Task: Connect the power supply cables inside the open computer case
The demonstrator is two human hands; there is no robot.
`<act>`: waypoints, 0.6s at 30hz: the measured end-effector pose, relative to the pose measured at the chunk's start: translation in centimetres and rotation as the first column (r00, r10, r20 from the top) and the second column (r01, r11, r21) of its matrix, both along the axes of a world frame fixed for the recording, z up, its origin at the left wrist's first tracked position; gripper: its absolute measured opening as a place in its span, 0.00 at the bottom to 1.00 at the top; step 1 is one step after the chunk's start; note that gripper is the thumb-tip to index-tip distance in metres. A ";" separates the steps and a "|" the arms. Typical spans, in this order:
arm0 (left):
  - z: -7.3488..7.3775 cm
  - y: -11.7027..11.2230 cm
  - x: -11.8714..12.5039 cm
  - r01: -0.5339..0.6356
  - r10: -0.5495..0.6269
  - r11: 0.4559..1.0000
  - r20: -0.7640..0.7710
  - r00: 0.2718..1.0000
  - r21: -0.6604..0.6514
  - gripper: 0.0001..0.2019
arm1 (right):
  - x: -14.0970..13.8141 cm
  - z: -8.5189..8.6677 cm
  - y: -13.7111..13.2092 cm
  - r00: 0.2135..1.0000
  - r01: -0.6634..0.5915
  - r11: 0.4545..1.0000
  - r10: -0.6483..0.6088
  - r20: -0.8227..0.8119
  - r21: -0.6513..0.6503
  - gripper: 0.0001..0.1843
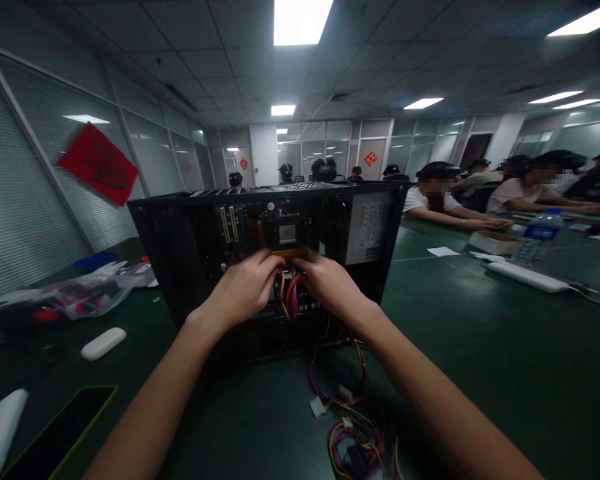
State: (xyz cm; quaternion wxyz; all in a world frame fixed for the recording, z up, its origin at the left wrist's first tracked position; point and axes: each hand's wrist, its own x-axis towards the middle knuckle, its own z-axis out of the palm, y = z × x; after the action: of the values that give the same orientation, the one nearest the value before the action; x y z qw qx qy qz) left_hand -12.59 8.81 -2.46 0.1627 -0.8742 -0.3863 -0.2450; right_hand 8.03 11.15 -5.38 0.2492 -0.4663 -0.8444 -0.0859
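Head view: both hands meet inside an open computer case

The forearms reach forward and angle inward from either side, left hand (245,287) and right hand (333,283) level with each other, wrists bent so that the fingers point towards the middle of the computer case (205,195). The case stands on the table (480,347), its open side facing the person. The fingers are curled and drawn in narrow at the two ends of a yellow-edged strip (290,253) in front of the circuit board (253,227); the tips are partly hidden and the spot is dark, so I cannot tell whether they pinch it or only press on it.

Coloured wires (292,297) hang between the hands, covering part of the lower interior, and the hands themselves block more of it. The power supply (370,227) sits at upper right inside the case. Loose cables (363,433) lie nearer, between the forearms. A phone (63,430) and a plastic bag (80,300) lie to the left; a bottle (540,237) stands well off to the right, near seated co-workers (435,200).
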 end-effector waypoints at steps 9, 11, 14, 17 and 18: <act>-2.2 2.8 -0.2 -0.050 0.063 0.990 0.098 0.993 -0.129 0.13 | 1.4 -1.8 3.4 1.000 0.001 0.989 -0.004 -0.019 -0.149 0.14; -2.4 3.1 -0.4 -0.070 0.083 0.989 0.098 0.992 -0.129 0.15 | 1.6 -2.0 3.8 0.999 -0.022 0.986 0.015 -0.042 -0.165 0.14; -3.0 3.8 -0.4 -0.096 0.123 0.983 0.174 0.977 -0.154 0.17 | 1.7 -2.3 4.5 0.995 -0.045 0.983 0.029 -0.093 -0.178 0.14; -3.9 4.8 -0.2 -0.084 0.142 0.979 0.317 0.938 -0.187 0.11 | 1.9 -2.8 5.3 0.993 -0.044 0.979 0.021 -0.120 -0.197 0.14; -4.2 5.2 0.0 -0.089 0.151 0.977 0.328 0.932 -0.196 0.08 | 2.0 -2.9 5.5 0.992 -0.046 0.979 0.021 -0.124 -0.201 0.14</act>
State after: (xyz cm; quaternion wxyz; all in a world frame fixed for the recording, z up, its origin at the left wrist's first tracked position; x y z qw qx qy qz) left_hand -12.61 14.06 -6.62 0.0291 -0.8043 -0.4816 -0.3468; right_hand 10.02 16.65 -8.31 0.2527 -0.4793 -0.8398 0.0337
